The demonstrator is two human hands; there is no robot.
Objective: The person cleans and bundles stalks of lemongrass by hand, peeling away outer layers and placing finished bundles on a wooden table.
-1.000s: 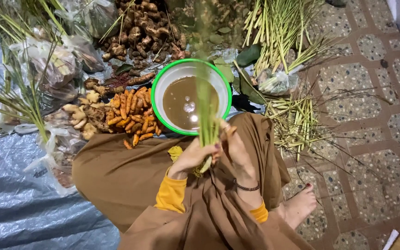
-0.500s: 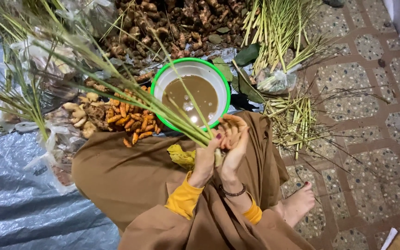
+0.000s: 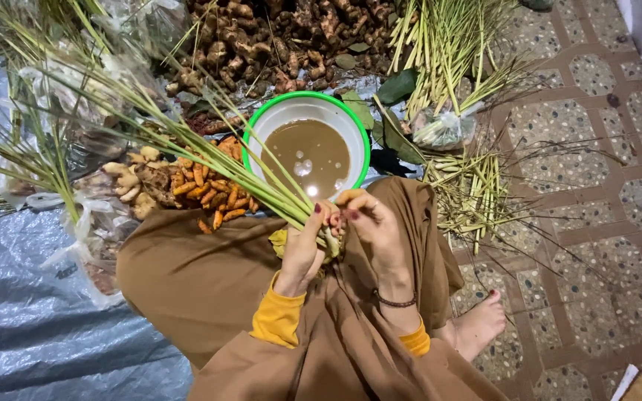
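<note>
My left hand is closed around the base of a bundle of lemongrass stalks, whose long green leaves point up and to the left. My right hand touches the same bundle's base with its fingertips, right beside the left hand. Both hands rest over my lap, which is covered by a brown cloth. Just beyond the hands stands a white basin with a green rim, holding muddy brown water.
Orange turmeric roots and pale ginger pieces lie left of the basin. A heap of brown rhizomes sits behind it. More lemongrass and trimmed stalks lie right. A grey tarp covers the left floor; my bare foot rests on tiles.
The lemongrass bundle has swung from upright over the basin down to the left. Both hands have stayed at its base above my lap.
</note>
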